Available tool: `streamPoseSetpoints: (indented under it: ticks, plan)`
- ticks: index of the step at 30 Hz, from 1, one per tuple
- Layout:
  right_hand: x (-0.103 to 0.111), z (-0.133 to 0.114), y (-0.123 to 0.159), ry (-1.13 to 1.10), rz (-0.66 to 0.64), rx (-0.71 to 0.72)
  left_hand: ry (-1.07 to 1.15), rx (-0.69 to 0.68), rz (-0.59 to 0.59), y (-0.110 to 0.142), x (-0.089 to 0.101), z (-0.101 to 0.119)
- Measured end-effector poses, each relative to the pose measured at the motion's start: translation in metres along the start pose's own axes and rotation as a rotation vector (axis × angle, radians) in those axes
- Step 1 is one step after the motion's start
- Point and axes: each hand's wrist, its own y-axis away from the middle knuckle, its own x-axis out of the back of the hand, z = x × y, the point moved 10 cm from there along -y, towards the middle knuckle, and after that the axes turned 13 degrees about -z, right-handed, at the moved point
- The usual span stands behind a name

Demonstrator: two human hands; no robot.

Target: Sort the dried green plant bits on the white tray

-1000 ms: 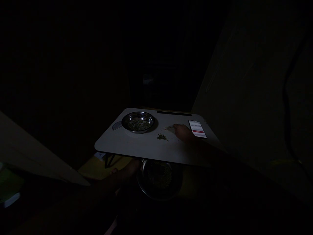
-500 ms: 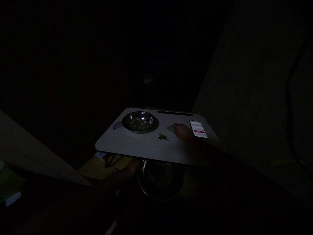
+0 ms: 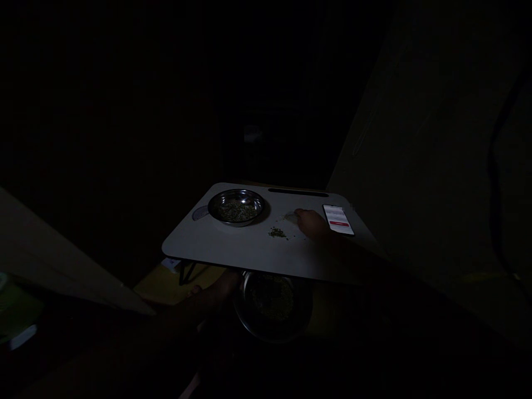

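Right hand (image 3: 311,223): centre right, fingers closed on a pale scrap (image 3: 291,216), too dim to identify.
Pile (image 3: 277,233): small, loose, green and speckled, on the white table (image 3: 224,246) at centre.
Upper bowl (image 3: 236,223): shiny metal, left of centre, holding green-and-pale bits.
Left hand (image 3: 228,282): lower centre, at the lower bowl (image 3: 266,336)'s rim; fingers too dark to tell.
Phone (image 3: 338,220): lit, right of the right hand.

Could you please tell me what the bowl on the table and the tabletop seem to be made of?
The bowl looks like polished metal, probably stainless steel: its inner wall shows bright glints. The tabletop seems to be smooth, pale laminate, judging by its even face and thin dark edge, though the dim light leaves painted board possible.
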Motion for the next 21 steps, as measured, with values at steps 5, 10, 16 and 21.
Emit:
streamPoseSetpoints:
  ticks: [5, 10, 16, 21]
  plan:
    - [0.001, 0.000, -0.001, 0.000, -0.001, 0.000, 0.016, 0.060, -0.004, 0.001, -0.001, -0.004]
    - [-0.001, 0.003, -0.004, 0.003, 0.020, 0.024, 0.019, 0.081, 0.016, 0.003, 0.001, -0.007]
    - [-0.002, 0.004, 0.001, 0.009, 0.059, 0.075, 0.010, 0.072, 0.024, 0.002, 0.000, -0.003]
    - [-0.003, 0.006, 0.007, 0.016, 0.015, 0.042, 0.020, 0.058, 0.003, -0.003, 0.001, -0.009]
